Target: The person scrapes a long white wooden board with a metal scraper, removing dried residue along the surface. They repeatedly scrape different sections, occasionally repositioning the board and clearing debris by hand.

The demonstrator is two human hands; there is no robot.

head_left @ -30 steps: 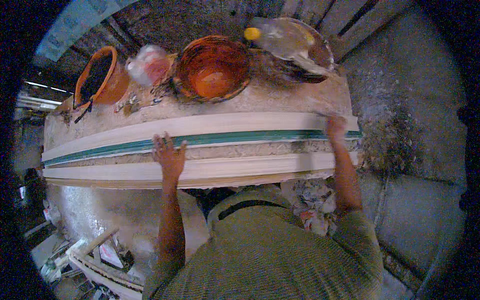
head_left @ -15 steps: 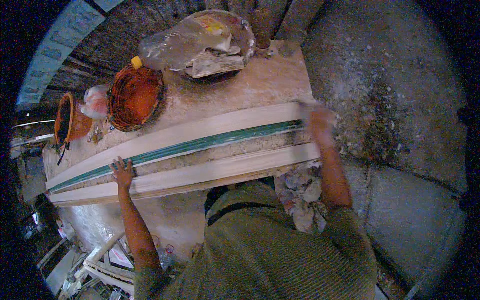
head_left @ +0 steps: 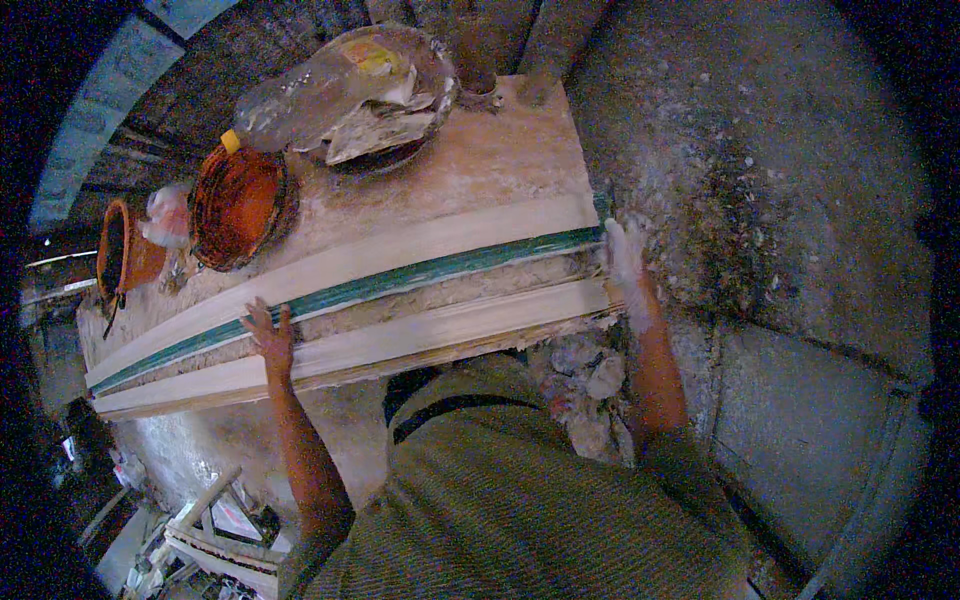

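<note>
Long pale strips lie in two bands across the table, a far pale band (head_left: pixel 420 240) and a near pale band (head_left: pixel 450 330). Between them runs a narrow dark green band (head_left: pixel 440 275), and all of them draw together at the left end. My left hand (head_left: pixel 272 335) rests on the bands left of the middle, its fingers spread, holding nothing. At the right ends of the strips, by the table's edge, is my right hand (head_left: pixel 626 255). Motion blurs its fingers, so whether it grips anything is unclear.
A worktable (head_left: pixel 500 150) carries an orange-brown round basket (head_left: pixel 238 210), a clear bottle (head_left: pixel 290 105) with a yellow cap, and a round tray (head_left: pixel 440 90) holding pale flat pieces. An orange container (head_left: pixel 145 255) stands far left. Crumpled pale material (head_left: pixel 590 385) lies below the near edge.
My left hand has slid right along the bands. My right hand has come off the top of the strips to just beyond their right ends. The whole view has shifted a little.
</note>
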